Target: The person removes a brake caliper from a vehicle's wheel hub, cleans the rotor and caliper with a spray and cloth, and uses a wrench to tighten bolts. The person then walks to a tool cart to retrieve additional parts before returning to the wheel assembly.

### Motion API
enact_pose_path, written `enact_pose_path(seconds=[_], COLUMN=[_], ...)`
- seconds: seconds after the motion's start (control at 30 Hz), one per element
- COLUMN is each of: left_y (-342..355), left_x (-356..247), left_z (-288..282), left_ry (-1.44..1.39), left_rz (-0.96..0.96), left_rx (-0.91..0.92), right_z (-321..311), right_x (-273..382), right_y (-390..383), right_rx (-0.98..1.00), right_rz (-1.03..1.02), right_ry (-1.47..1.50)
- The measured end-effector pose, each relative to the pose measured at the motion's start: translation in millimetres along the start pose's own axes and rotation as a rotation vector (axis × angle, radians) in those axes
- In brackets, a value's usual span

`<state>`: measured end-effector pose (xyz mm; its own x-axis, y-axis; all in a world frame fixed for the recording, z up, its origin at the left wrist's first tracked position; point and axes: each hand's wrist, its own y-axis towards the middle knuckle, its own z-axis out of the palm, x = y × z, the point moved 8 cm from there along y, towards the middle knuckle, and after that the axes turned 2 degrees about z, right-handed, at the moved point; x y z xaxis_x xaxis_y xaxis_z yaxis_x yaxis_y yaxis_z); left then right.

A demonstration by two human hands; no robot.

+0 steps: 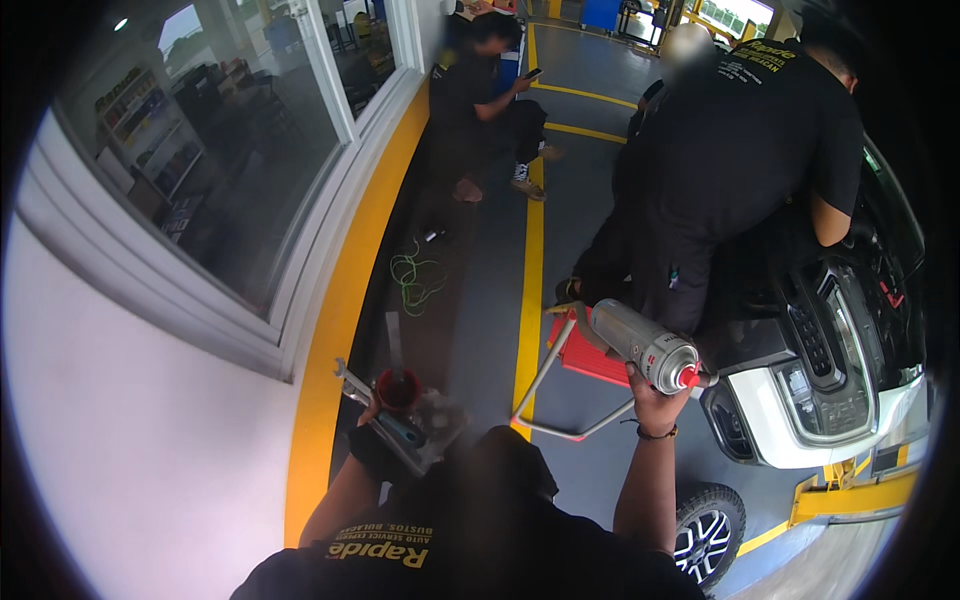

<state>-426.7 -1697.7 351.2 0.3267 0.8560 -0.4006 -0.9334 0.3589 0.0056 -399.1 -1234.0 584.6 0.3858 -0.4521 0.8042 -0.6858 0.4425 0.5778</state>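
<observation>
My right hand (655, 405) is raised and closed round a silver spray can (640, 340), tilted with its red nozzle toward me. At the lower left, my left hand (369, 411) is partly hidden behind what it carries. Silver wrenches (350, 378) stick up by its fingers. Close against them are a red cup (399, 392) with a flat grey strip (393, 340) standing up from it, a teal-handled tool (402, 430) and a clear, cluttered plastic tray (440, 425). How these pieces rest on each other I cannot make out.
A red step stool (590, 360) with a grey tube frame stands ahead. A person (740, 150) leans into a white vehicle's (800, 400) front at the right; a wheel (708, 535) sits below. Another person (490, 100) sits by the wall with a phone. Green cord (415, 280) lies on the floor.
</observation>
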Motion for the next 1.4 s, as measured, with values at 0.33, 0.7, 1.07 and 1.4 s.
enact_pose_path(seconds=[0.33, 0.7, 1.07, 1.4], left_y=[312.1, 534.7, 751.4, 939.6], left_x=[-30.3, -9.3, 33.6, 32.3], left_z=[38.8, 71.7, 67.3, 105.4], left_ry=[0.138, 0.214, -0.061, 0.412], left_rz=[-0.209, -0.494, -0.841, -1.053], left_rx=[-0.055, 0.030, -0.059, -0.016], right_z=[61.0, 66.0, 180.1, 254.9], right_x=[-79.1, -103.9, -178.8, -277.8], right_y=[50.1, 55.5, 79.0, 320.4], right_rx=[0.317, 0.237, -0.841, -0.348], right_rz=[0.061, 0.329, 1.417, 0.865], right_ry=[-0.459, -0.611, 0.705, -0.607])
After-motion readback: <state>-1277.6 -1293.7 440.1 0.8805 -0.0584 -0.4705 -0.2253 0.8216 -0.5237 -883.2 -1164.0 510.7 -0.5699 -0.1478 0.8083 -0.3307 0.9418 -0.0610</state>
